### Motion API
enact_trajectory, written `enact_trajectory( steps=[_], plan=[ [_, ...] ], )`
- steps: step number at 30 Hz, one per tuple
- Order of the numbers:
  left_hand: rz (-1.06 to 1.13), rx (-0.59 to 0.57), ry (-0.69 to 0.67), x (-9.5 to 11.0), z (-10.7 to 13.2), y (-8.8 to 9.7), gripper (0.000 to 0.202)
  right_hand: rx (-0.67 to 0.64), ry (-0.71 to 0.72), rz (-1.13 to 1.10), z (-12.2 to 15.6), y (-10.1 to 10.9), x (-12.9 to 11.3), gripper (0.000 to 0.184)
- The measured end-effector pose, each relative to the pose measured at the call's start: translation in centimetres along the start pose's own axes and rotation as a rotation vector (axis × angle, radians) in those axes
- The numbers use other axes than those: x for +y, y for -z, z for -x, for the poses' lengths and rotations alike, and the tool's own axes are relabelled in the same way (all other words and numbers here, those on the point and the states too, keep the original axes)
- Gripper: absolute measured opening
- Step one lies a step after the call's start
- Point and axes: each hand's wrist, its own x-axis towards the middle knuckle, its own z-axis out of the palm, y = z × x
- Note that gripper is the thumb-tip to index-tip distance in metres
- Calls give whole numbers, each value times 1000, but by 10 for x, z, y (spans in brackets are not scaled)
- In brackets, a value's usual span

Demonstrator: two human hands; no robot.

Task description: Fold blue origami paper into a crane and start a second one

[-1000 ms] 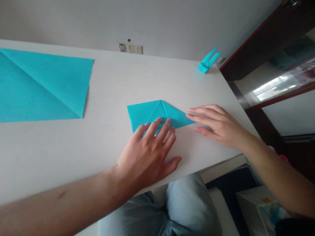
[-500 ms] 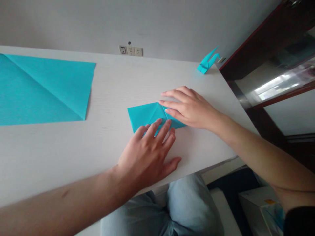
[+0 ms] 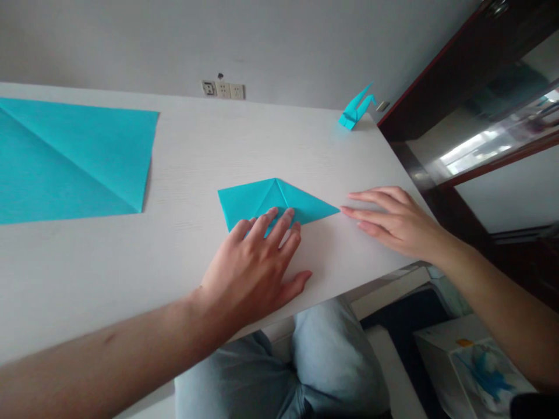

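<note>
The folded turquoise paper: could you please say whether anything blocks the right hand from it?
Nothing visible: the right hand is beside the pointed end of the folded turquoise paper; the left hand lies on its near side.

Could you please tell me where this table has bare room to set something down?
There is bare tabletop between the large blue sheet and the folded paper, and between the folded paper and the paper crane. It is crowded around the folded paper: the left hand lies on it and the right hand is at its pointed tip.
</note>
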Motion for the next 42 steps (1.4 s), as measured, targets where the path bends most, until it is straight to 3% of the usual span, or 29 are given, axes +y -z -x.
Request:
enact_trajectory(
  steps=[4, 7, 9, 12, 14, 16, 18, 21, 25, 29, 31, 35, 38, 40, 42],
  plan=[
    [50, -26, 22, -2, -3, 1, 58, 54, -40, -50, 20, 10, 4, 42],
    [61, -47, 34, -1, -5, 3, 56, 209, -99, -189, 0, 7, -2, 29],
    [56, -52, 36, 0, -4, 4, 58, 204, -128, -273, -27, -2, -7, 17],
    [56, -33, 31, 0, -1, 2, 61, 135, -164, -372, -76, -16, -10, 16],
    [64, -8, 20, -2, 0, -2, 62, 107, -198, -394, -107, -20, -6, 29],
    [75, 16, 26, -6, 0, -6, 64, -53, -178, -437, -131, -15, 0, 44],
    [108, 37, 60, -11, -3, -11, 64, -249, -148, -575, -147, -6, 5, 55],
    [207, 89, 110, -20, -8, -15, 70, -351, -52, -757, -154, 2, 7, 58],
    [341, 135, 226, -31, -15, -12, 84, -178, 132, -920, -150, -13, -5, 32],
    [704, 211, 418, -45, -23, -9, 52, -2, 261, -861, -147, -33, -21, 33],
    [913, 305, 483, -50, -28, -10, 49, 65, 255, -828, -147, -39, -23, 32],
    [1196, 515, 506, -50, -33, -13, 47, 333, 108, -768, -147, -44, -15, 64],
    [1299, 553, 516, -49, -33, -14, 47, 328, 101, -760, -147, -43, -7, 63],
    [1292, 513, 527, -50, -30, -17, 49, 286, 92, -801, -147, -38, -5, 59],
    [1246, 482, 520, -53, -27, -20, 47, 260, -4, -908, -147, -31, -5, 63]
  ],
)
